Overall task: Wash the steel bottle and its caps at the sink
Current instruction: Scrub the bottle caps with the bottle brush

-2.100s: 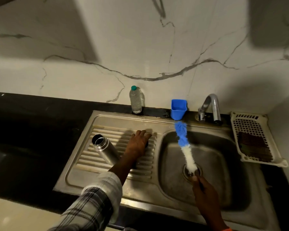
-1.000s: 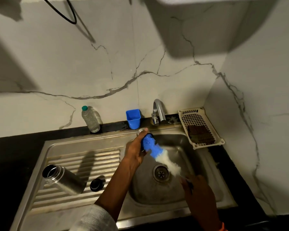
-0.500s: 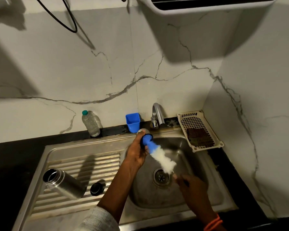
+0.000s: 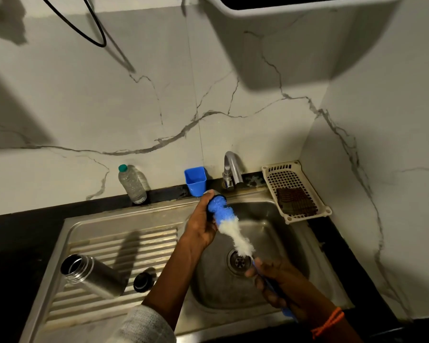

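Observation:
The open steel bottle lies on its side on the ribbed drainboard at the left. A black cap sits just to its right. Over the sink basin, my left hand grips a steel cap, mostly hidden by fingers and bristles. My right hand holds the handle of a bottle brush with a blue tip and white bristles. The blue tip is pushed into the cap.
A curved tap stands behind the basin, with a blue plastic cup to its left and a clear plastic bottle further left. A white perforated tray holding a dark scrubber rests at the right. Black counter surrounds the sink.
My left hand left the drainboard, picked up the steel cap and carried it over the basin. The brush tip went into the cap. The camera view swung to the right.

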